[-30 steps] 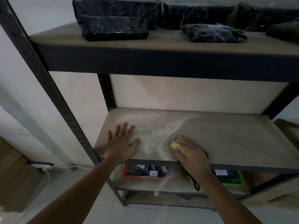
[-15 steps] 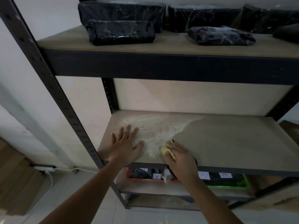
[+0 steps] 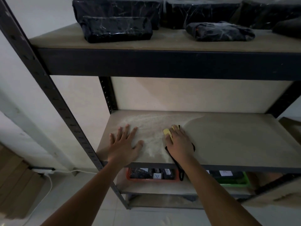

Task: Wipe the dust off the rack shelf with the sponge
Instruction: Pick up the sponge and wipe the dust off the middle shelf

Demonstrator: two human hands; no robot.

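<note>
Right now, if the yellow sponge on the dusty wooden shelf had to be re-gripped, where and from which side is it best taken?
Probably from above, across its top, fingers curling over the far edge. The yellow sponge lies flat on the wooden shelf, so only top and edges are reachable; the right hand covers it that way now, fingers over it.
</note>
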